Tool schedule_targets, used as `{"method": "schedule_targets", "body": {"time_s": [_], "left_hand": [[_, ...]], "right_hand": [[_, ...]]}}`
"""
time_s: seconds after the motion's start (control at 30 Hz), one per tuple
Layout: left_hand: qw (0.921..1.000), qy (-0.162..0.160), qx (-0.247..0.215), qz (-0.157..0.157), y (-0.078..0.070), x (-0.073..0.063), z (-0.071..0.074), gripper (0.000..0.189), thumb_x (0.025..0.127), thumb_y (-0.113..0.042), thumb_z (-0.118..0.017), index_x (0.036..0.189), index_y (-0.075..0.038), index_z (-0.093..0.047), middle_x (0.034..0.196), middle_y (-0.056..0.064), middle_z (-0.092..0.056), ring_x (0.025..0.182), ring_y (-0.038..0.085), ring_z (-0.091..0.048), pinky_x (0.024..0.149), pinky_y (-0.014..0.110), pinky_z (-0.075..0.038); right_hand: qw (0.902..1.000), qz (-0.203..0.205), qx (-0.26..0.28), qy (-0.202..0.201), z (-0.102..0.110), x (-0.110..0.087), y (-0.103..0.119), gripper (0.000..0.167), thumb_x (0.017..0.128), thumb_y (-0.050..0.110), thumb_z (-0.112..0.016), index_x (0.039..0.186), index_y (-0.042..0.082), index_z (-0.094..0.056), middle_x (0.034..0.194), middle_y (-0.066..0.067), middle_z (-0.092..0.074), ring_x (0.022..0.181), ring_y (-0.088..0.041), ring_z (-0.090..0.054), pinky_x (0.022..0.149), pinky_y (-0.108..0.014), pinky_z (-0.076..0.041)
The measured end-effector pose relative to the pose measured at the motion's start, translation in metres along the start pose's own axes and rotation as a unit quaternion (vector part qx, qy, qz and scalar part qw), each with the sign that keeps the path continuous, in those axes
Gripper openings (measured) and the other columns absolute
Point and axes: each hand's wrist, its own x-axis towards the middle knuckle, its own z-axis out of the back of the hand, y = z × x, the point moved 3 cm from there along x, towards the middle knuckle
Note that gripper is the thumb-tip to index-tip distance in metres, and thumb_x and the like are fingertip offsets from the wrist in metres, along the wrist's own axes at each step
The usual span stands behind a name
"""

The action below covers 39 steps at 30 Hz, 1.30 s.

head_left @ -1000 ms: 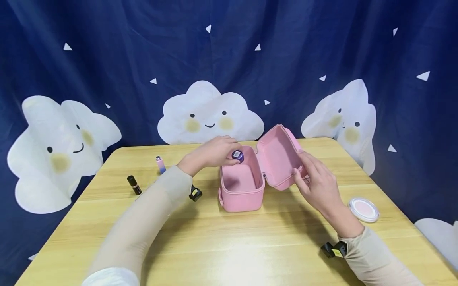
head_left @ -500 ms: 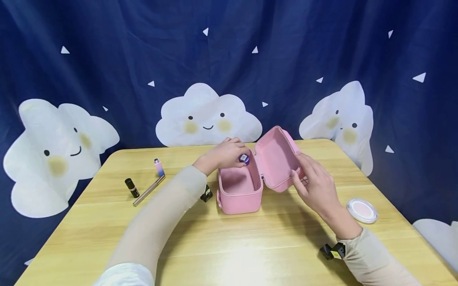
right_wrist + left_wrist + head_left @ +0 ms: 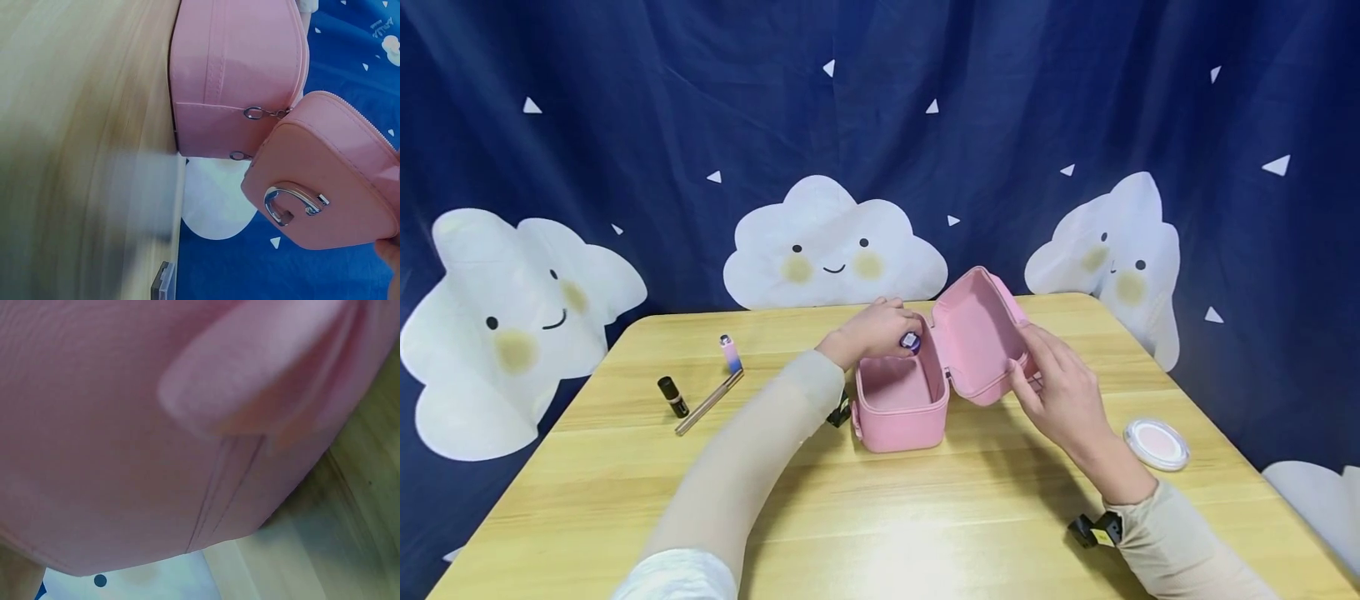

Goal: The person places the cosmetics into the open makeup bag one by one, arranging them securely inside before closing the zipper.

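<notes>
Curtain [image 3: 880, 108]: hanging dark blue behind the table, showing smiling white clouds and little white triangles.
Wooden table [image 3: 587, 500]: holding up the box and the small things, looking yellow, shining white near the front.
Left sleeve [image 3: 767, 450]: reaching in from the bottom, lying farther right than a second ago.
Pink box [image 3: 898, 429]: standing upright near the middle of the table, showing a pink inside.
Lid [image 3: 977, 342]: joining the box on the right side, tilting back in the air, not covering the box; showing a handle [image 3: 297, 203] with shiny ends in the right wrist view.
Right hand [image 3: 1063, 400]: holding the edge of the lid between thumb and fingers, hardly moving since a second ago; likely keeping the way in free.
Left hand [image 3: 880, 329]: curling round a purple pot [image 3: 910, 342] at the far end of the box; dipping lower and more to the right than a second ago.
Round flat case [image 3: 1157, 444]: lying on the table near the right wrist, well apart from the box.
Gold stick [image 3: 709, 402]: lying slanted on the left, showing whole now after mostly hiding behind the left sleeve.
Pink-and-blue tube [image 3: 731, 354]: resting just beside the top end of the gold stick; too close to tell if touching.
Black tube [image 3: 673, 397]: seeming to be standing up near the low end of the gold stick.
Purple pot: showing only a round top with a pale label; going deeper into the box than a second ago, so probably being put inside, not yet being let go.
</notes>
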Motion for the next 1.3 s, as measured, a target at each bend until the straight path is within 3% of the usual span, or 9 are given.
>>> {"method": "schedule_targets", "body": {"time_s": [0.13,0.3,0.47,0.67,1.0,1.13,1.3], "left_hand": [[0.9993,-0.006,0.019,-0.032,-0.003,0.002,0.002,0.02,0.083,-0.032,-0.078,0.099,-0.022,-0.072,0.108,-0.009,-0.068,0.093,0.019,-0.048,0.084,0.034,-0.039],[0.9958,0.023,0.063,-0.062,-0.006,0.003,0.001,0.013,0.086,-0.017,-0.071,0.099,-0.02,-0.074,0.1,-0.008,-0.069,0.091,0.019,-0.05,0.091,0.033,-0.038],[0.9943,0.042,0.079,-0.058,-0.008,0.007,-0.002,0.02,0.085,-0.014,-0.071,0.103,-0.023,-0.075,0.106,-0.008,-0.069,0.103,0.019,-0.051,0.098,0.034,-0.039],[0.9908,0.059,0.11,-0.052,-0.009,0.009,-0.009,0.021,0.087,-0.018,-0.072,0.107,-0.023,-0.073,0.115,-0.005,-0.066,0.114,0.019,-0.05,0.098,0.036,-0.042],[0.9883,0.05,0.141,-0.031,-0.008,0.011,-0.014,0.017,0.091,-0.025,-0.068,0.107,-0.02,-0.072,0.124,-0.001,-0.064,0.121,0.018,-0.052,0.098,0.034,-0.045],[0.9905,0.051,0.126,-0.022,-0.008,0.011,-0.013,0.022,0.091,-0.03,-0.069,0.109,-0.018,-0.073,0.13,0.0,-0.061,0.121,0.02,-0.054,0.1,0.035,-0.045],[0.9958,0.042,0.079,-0.017,-0.007,0.009,-0.01,0.021,0.088,-0.033,-0.072,0.103,-0.019,-0.074,0.122,-0.002,-0.062,0.107,0.02,-0.061,0.093,0.035,-0.049]], "right_hand": [[1.0,0.006,0.001,-0.003,-0.001,0.002,0.002,0.048,0.091,0.031,-0.054,0.129,0.003,-0.061,0.123,-0.015,-0.064,0.076,-0.028,-0.062,0.063,-0.051,-0.053],[0.9999,0.011,0.002,-0.001,-0.001,0.003,0.003,0.048,0.091,0.031,-0.054,0.129,0.003,-0.061,0.123,-0.015,-0.064,0.078,-0.029,-0.062,0.064,-0.051,-0.053],[0.9999,0.01,0.002,-0.002,-0.001,0.003,0.003,0.048,0.091,0.03,-0.054,0.13,0.003,-0.061,0.122,-0.015,-0.063,0.076,-0.028,-0.062,0.064,-0.051,-0.053],[1.0,0.009,0.001,0.001,-0.002,0.001,0.003,0.048,0.092,0.031,-0.054,0.129,0.003,-0.061,0.121,-0.015,-0.064,0.076,-0.028,-0.062,0.061,-0.05,-0.053],[1.0,0.008,0.002,0.0,-0.002,-0.001,0.005,0.047,0.092,0.03,-0.053,0.128,0.001,-0.061,0.119,-0.017,-0.064,0.075,-0.028,-0.062,0.062,-0.05,-0.053],[1.0,0.005,0.001,0.003,-0.001,-0.001,0.005,0.047,0.093,0.032,-0.053,0.128,0.001,-0.061,0.119,-0.017,-0.064,0.074,-0.027,-0.062,0.059,-0.048,-0.052],[1.0,0.003,0.002,0.004,0.0,-0.001,0.005,0.047,0.093,0.032,-0.052,0.128,0.002,-0.061,0.117,-0.017,-0.064,0.072,-0.026,-0.061,0.058,-0.049,-0.052]]}}
